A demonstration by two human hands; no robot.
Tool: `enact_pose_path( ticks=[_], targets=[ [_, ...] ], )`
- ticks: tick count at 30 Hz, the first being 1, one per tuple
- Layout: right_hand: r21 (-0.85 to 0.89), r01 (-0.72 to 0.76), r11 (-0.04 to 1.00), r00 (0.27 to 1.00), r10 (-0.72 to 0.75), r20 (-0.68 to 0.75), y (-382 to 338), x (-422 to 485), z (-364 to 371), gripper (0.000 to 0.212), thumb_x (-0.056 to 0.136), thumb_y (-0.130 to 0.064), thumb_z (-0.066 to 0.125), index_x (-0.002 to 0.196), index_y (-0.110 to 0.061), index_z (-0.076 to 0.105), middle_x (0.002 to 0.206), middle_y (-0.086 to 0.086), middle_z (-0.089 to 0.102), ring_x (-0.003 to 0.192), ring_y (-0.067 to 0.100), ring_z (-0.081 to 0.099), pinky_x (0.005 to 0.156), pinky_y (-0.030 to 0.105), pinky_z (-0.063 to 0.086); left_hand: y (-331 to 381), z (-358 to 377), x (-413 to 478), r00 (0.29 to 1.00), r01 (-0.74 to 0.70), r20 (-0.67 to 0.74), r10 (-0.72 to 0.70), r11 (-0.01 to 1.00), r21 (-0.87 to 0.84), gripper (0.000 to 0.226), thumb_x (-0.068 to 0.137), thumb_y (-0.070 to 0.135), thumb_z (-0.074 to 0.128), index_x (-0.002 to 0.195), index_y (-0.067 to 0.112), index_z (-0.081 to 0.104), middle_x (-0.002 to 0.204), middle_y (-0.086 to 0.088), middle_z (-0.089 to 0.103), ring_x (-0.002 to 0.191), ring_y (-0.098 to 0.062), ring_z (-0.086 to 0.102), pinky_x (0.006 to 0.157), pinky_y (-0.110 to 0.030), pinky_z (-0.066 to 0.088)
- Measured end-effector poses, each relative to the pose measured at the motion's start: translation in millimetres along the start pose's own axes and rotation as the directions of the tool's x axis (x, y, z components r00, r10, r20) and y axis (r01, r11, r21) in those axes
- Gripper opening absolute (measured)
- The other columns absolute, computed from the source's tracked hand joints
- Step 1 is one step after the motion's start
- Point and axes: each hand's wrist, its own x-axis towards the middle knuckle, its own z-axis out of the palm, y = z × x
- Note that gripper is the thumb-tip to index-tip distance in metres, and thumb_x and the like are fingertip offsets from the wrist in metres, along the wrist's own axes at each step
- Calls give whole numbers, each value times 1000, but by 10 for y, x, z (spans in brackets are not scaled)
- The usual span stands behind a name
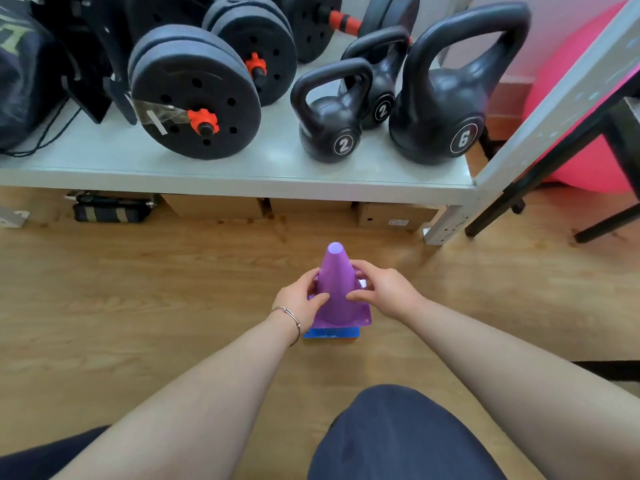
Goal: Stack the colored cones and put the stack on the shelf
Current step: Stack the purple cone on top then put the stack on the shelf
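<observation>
Black kettlebells (332,116) numbered 2, 2 and 6 on the grey shelf (207,168), left hand (299,296) and right hand (384,289) both closed around the purple plastic cone (337,289), blue base (330,333) underneath

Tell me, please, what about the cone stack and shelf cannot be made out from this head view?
- Cone count: the purple cone covers the stack; only blue and red base edges show.
- Purple cone's sides: hidden by the left hand and right hand.
- Shelf left end: cut by the frame edge.
</observation>
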Motion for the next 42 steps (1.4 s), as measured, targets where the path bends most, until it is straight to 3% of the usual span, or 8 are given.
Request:
enact_pose_path(
  ticks=[12, 19, 28, 33, 35, 38, 42],
  targets=[
    [64, -12, 998, 1000, 11, 14, 397, 136, 502, 72, 89, -32, 80, 151, -40, 44, 135, 2, 70, 127, 25, 65, 106, 47, 55, -392, 234, 128, 998, 59, 6, -60, 992, 115, 56, 88, 21, 65, 139, 33, 47, 131, 4, 64, 119, -18, 61, 104, -35, 46],
    [11, 2, 1000, 999, -2, 42, 467, 164, 517, 77, 94, -29, 76, 159, -38, 36, 149, 5, 62, 137, 28, 59, 111, 44, 50, -403, 342, 94, 997, 78, -32, -77, 996, 38, 54, 87, 18, 68, 137, 29, 50, 128, 3, 65, 116, -15, 62, 106, -31, 44],
    [27, 15, 1000, 997, -16, 70, 473, 177, 474, 77, 94, -22, 76, 159, -36, 37, 151, 3, 60, 139, 26, 57, 114, 41, 48, -406, 331, 112, 997, 65, -40, -64, 998, 11, 54, 86, 15, 69, 136, 23, 52, 130, 0, 64, 117, -14, 62, 106, -29, 44],
    [8, 2, 1000, 997, -3, 81, 595, 184, 386, 64, 99, -25, 71, 157, -31, 46, 158, 3, 54, 144, 24, 52, 118, 35, 41, -429, 248, 156, 995, 89, -49, -91, 995, -46, 56, 90, 13, 66, 142, 16, 46, 137, -6, 59, 123, -16, 59, 105, -24, 41],
    [63, -52, 997, 998, 49, 49, 661, 165, 393, 53, 103, -25, 67, 154, -24, 52, 158, 4, 54, 143, 24, 54, 116, 31, 40, -448, 214, 178, 990, 113, -80, -119, 991, -72, 55, 91, 13, 65, 142, 13, 45, 139, -8, 57, 125, -17, 58, 105, -24, 41],
    [327, -219, 919, 973, 230, 4, 738, 193, 512, 39, 107, -25, 59, 144, -15, 61, 146, 5, 64, 132, 20, 60, 110, 28, 42, -491, 206, 252, 977, 193, -79, -198, 979, -69, 53, 94, 13, 60, 144, 10, 42, 144, -10, 52, 130, -20, 53, 109, -27, 38],
    [582, -366, 726, 906, 421, 44, 788, 368, 739, 34, 109, -26, 53, 137, -10, 64, 134, 13, 70, 122, 30, 66, 112, 44, 52, -566, 283, 361, 934, 358, -7, -358, 933, -38, 55, 98, 19, 52, 149, 14, 32, 149, -10, 46, 134, -25, 49, 111, -34, 37]
  ],
)
